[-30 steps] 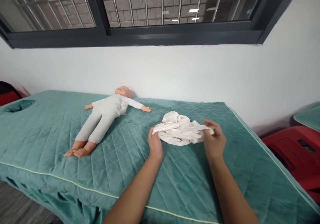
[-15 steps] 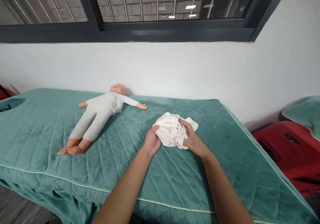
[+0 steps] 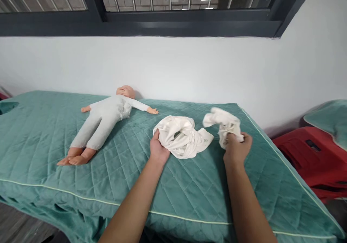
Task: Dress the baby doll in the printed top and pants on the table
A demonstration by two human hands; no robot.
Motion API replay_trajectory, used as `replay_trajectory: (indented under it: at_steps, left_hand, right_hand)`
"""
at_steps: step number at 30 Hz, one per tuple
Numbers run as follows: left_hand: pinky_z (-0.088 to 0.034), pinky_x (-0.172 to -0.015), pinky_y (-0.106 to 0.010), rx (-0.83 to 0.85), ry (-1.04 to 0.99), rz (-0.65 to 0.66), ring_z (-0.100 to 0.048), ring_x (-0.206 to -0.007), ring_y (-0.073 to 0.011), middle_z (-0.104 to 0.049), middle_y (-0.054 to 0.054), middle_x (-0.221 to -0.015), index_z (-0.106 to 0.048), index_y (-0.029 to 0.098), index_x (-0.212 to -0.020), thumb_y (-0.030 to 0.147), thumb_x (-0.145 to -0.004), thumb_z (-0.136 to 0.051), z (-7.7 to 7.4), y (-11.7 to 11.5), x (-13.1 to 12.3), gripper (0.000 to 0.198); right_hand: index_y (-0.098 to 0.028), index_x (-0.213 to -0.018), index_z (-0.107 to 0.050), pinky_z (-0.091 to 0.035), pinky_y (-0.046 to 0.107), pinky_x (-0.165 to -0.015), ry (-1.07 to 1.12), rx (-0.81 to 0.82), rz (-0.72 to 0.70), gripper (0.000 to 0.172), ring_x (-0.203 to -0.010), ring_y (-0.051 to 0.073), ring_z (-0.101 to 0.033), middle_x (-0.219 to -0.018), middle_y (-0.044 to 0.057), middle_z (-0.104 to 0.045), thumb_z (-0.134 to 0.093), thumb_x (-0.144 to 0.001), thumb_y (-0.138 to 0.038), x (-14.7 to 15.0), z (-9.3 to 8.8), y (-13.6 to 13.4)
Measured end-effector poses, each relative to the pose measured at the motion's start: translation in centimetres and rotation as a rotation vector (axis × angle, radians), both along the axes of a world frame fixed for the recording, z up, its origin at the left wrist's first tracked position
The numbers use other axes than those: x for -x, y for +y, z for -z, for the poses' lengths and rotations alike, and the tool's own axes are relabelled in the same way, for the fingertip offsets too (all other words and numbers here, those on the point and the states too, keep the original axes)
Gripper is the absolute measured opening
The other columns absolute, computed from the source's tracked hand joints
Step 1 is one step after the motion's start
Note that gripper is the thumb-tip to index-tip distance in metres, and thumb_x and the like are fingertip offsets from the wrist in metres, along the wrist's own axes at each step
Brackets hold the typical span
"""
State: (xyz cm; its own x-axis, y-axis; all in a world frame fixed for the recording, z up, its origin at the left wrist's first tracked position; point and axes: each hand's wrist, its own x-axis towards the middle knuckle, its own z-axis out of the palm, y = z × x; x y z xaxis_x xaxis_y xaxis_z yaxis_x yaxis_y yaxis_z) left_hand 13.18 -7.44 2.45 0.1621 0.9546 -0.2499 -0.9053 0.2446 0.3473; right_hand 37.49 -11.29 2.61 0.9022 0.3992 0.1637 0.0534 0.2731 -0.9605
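Observation:
My left hand [image 3: 158, 149] grips the near-left edge of a crumpled white garment [image 3: 182, 140] lying on the green quilted bed [image 3: 81, 178]. My right hand [image 3: 237, 148] is closed on a second, smaller bunch of white cloth [image 3: 223, 122], held up just right of the first and apart from it. A baby doll [image 3: 103, 119] in a pale grey suit lies on its back at the far left of the bed, arms spread, head toward the wall.
The white wall runs behind the bed under a dark-framed window [image 3: 162, 17]. A red piece of furniture [image 3: 309, 156] with a green cover [image 3: 329, 118] stands to the right. The bed's front edge [image 3: 173, 214] has pale piping.
The single white bundle has come apart: my right hand pulled a smaller piece out and away to the right, while my left hand stayed holding the larger piece.

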Motion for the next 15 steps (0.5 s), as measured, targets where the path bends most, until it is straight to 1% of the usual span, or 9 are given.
replay_trajectory:
  at_steps: [2, 5, 7, 9, 11, 13, 15]
  left_hand:
    - [-0.054, -0.107, -0.047, -0.012, -0.02, -0.009, -0.072, -0.116, -0.0293, -0.076, -0.013, -0.121, -0.069, 0.013, -0.128, 0.035, -0.096, -0.057, 0.1, 0.0, 0.1, 0.041]
    - [-0.053, -0.109, -0.046, -0.031, 0.0, -0.045, -0.071, -0.118, -0.0291, -0.076, -0.013, -0.123, -0.069, 0.014, -0.128, 0.035, -0.095, -0.061, 0.1, -0.3, -0.1, 0.04]
    - [-0.053, -0.109, -0.044, -0.046, 0.026, -0.073, -0.071, -0.117, -0.0279, -0.077, -0.012, -0.121, -0.071, 0.014, -0.126, 0.033, -0.094, -0.062, 0.0, -0.5, -0.1, 0.038]
    - [-0.053, -0.109, -0.043, -0.061, 0.063, -0.101, -0.072, -0.116, -0.0268, -0.078, -0.011, -0.119, -0.073, 0.014, -0.121, 0.031, -0.093, -0.063, -0.3, -0.9, -0.1, 0.034]
    - [-0.053, -0.109, -0.041, -0.08, 0.117, -0.154, -0.071, -0.117, -0.0259, -0.078, -0.011, -0.117, -0.074, 0.014, -0.114, 0.029, -0.091, -0.065, -0.5, -1.7, 0.2, 0.029]
    - [-0.052, -0.109, -0.039, -0.107, 0.191, -0.244, -0.069, -0.121, -0.0254, -0.078, -0.011, -0.118, -0.075, 0.015, -0.109, 0.029, -0.089, -0.068, -0.7, -3.2, 0.7, 0.026]
    - [-0.052, -0.11, -0.039, -0.132, 0.287, -0.318, -0.068, -0.124, -0.0257, -0.077, -0.011, -0.119, -0.075, 0.016, -0.109, 0.032, -0.086, -0.073, -0.6, -5.7, 1.5, 0.029]
  right_hand:
    - [-0.022, -0.095, -0.05, -0.048, 0.025, -0.062, 0.147, -0.05, 0.028, 0.04, -0.064, 0.01, -0.053, -0.078, -0.008, -0.055, -0.064, -0.058, -0.028, -0.8, -0.1, 0.1]
    - [-0.021, -0.093, -0.051, -0.047, 0.022, -0.058, 0.164, -0.066, -0.021, 0.039, -0.063, 0.009, -0.054, -0.078, -0.007, -0.056, -0.064, -0.056, -0.028, -0.3, -0.3, -0.5]
    - [-0.02, -0.093, -0.052, -0.045, 0.021, -0.057, 0.138, -0.04, -0.051, 0.041, -0.064, 0.01, -0.054, -0.079, -0.006, -0.058, -0.067, -0.055, -0.027, 0.3, -0.5, -1.7]
    - [-0.02, -0.098, -0.055, -0.044, 0.022, -0.056, 0.061, 0.036, -0.071, 0.045, -0.063, 0.011, -0.055, -0.08, -0.005, -0.059, -0.069, -0.056, -0.028, 0.5, -1.2, -3.5]
    - [-0.02, -0.106, -0.056, -0.045, 0.025, -0.058, -0.087, 0.144, -0.07, 0.05, -0.065, 0.013, -0.056, -0.082, -0.003, -0.06, -0.07, -0.059, -0.032, -0.4, -2.4, -6.0]
    - [-0.022, -0.11, -0.058, -0.048, 0.031, -0.063, -0.282, 0.25, -0.041, 0.052, -0.072, 0.018, -0.059, -0.089, 0.001, -0.063, -0.072, -0.062, -0.036, -2.4, -3.5, -8.9]
    - [-0.025, -0.111, -0.059, -0.05, 0.037, -0.068, -0.431, 0.358, -0.012, 0.05, -0.079, 0.022, -0.062, -0.099, 0.006, -0.065, -0.072, -0.064, -0.039, -5.0, -4.0, -11.5]
